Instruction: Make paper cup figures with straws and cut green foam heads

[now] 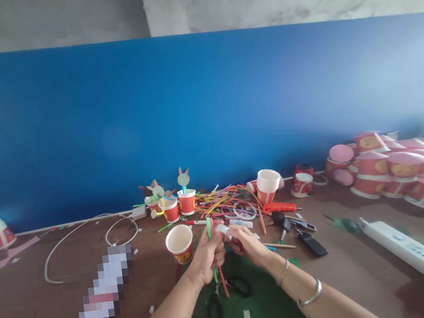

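Note:
My left hand [208, 254] is closed around a green drinking straw [215, 276] and a red drinking straw [223, 283], both held roughly upright. Between the two hands is a small whitish roll of tape [224, 230]. My right hand [246, 243] is closed with its fingertips at the roll's right side; its exact hold is partly hidden. Below the hands, black-handled scissors [215, 313] lie on a dark green mat [270, 305]. A red and white paper cup [179, 244] stands just left of my left hand.
Behind the hands lies a pile of coloured straws [224, 201]. Cups with paper rabbits [184, 180] stand to its left. An orange box cutter [280, 207], keys [285, 227] and a white power strip [401, 244] lie right. Stacked paper cups [371, 181] crowd the far right.

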A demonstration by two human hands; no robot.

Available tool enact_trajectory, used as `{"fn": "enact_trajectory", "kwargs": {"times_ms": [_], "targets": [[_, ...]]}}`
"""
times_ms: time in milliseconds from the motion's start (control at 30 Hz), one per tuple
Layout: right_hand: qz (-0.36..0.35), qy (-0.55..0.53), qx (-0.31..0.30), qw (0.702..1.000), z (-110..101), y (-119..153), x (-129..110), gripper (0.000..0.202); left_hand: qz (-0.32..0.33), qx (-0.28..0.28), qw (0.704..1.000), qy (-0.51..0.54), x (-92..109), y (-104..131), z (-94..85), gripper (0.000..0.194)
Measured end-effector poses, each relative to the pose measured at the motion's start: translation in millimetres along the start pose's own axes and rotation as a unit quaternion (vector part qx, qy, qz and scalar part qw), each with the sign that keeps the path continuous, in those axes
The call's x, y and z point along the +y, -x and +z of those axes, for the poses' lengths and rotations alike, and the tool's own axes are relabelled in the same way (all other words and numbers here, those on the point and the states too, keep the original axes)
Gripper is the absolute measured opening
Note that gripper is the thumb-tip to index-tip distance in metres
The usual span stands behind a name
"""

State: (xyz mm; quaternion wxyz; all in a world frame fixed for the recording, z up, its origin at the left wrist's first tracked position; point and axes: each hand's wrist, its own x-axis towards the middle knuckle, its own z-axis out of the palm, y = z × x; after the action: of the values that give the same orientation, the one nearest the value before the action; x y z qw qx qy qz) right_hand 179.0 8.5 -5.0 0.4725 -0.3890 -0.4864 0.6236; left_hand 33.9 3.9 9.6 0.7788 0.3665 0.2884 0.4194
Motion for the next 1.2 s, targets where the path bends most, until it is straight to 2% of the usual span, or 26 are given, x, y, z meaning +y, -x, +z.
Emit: {"fn": "enact_trajectory", "kwargs": {"times_ms": [100, 300, 500, 900, 1033, 1200], "targets": [[-0.003, 0.014, 0.010, 1.000, -0.4, -0.5, -0.3, 0.024, 0.002, 0.000, 1.000, -0.003, -2.6, -0.4, 1.3, 0.054], [0.015, -0.012, -0.012, 1.000, -1.9, -1.8, -0.3, 0.018, -0.003, -0.002, 0.999, 0.032, -2.8, -1.3, 1.6, 0.055], [0.006, -0.015, -0.024, 1.000, -3.0, -1.6, 1.3, 0.016, -0.004, -0.014, 1.000, 0.017, 0.4, 0.6, 2.3, 0.049], [0.033, -0.025, -0.021, 0.999, -3.2, -1.9, -2.4, 0.012, -0.015, -0.013, 0.998, 0.052, -0.9, -1.8, 0.6, 0.057], [0.018, -0.019, -0.017, 1.000, -4.8, -3.3, 1.6, 0.018, -0.010, -0.020, 0.999, 0.032, -1.7, -0.7, -0.4, 0.051], [0.017, -0.026, -0.028, 0.999, -5.4, -4.5, 2.5, 0.012, -0.007, -0.016, 0.999, 0.031, -4.2, -1.4, -2.3, 0.047]]}}
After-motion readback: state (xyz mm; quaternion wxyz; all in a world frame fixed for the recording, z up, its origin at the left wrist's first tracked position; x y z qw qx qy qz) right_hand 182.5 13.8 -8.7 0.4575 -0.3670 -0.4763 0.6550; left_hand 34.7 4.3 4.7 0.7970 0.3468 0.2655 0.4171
